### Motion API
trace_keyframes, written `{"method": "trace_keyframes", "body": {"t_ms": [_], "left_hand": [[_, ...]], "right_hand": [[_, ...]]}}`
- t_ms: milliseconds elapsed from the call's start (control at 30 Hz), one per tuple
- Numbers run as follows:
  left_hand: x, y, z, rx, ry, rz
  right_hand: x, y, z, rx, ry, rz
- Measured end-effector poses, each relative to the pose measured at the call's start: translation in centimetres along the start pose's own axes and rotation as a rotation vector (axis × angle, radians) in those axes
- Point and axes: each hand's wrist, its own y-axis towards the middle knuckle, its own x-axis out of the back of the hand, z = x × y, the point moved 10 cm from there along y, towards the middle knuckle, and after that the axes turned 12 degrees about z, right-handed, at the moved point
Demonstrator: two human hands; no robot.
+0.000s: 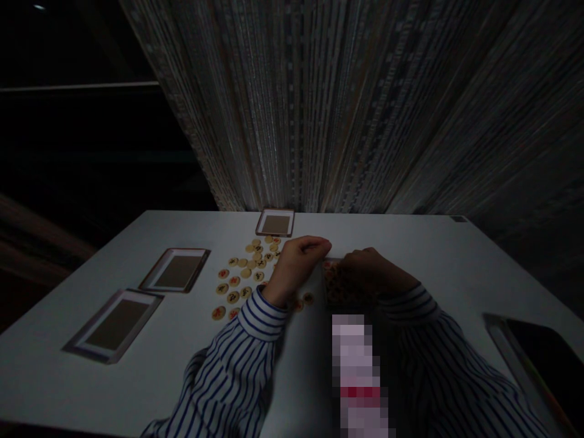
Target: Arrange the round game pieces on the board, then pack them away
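Round wooden Chinese chess pieces (pixel 246 274) lie spread on the white table, several marked in red or black characters and others showing plain faces. My left hand (pixel 298 261) is above their right side, its fingers curled closed; whatever is in them cannot be made out. Close by on the right, a small box (pixel 332 286) has a patterned surface or contents that look like more round pieces. My right hand (pixel 367 267) is closed over this box and hides much of it; its fingertips are out of sight. Two chess pieces (pixel 308 298) lie between my left wrist and the box.
Three flat, framed rectangular cases with brown panels are on the white table (pixel 182 359): one case (pixel 275 224) at the back, another case (pixel 176 271) and a third case (pixel 114 325) at left. A dark flat object (pixel 542 353) lies at right. Behind hangs a string curtain (pixel 301 109).
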Motion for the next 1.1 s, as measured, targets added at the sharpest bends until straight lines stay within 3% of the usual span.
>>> {"method": "trace_keyframes", "body": {"t_ms": [667, 1100], "left_hand": [[0.2, -0.1, -0.3, -0.004, -0.012, -0.002], [1.4, -0.2, -0.6, -0.022, 0.009, -0.055]], "right_hand": [[0.0, 0.1, -0.3, 0.004, 0.052, -0.004], [4.1, -3.4, -2.7, -0.044, 0.134, -0.218]]}}
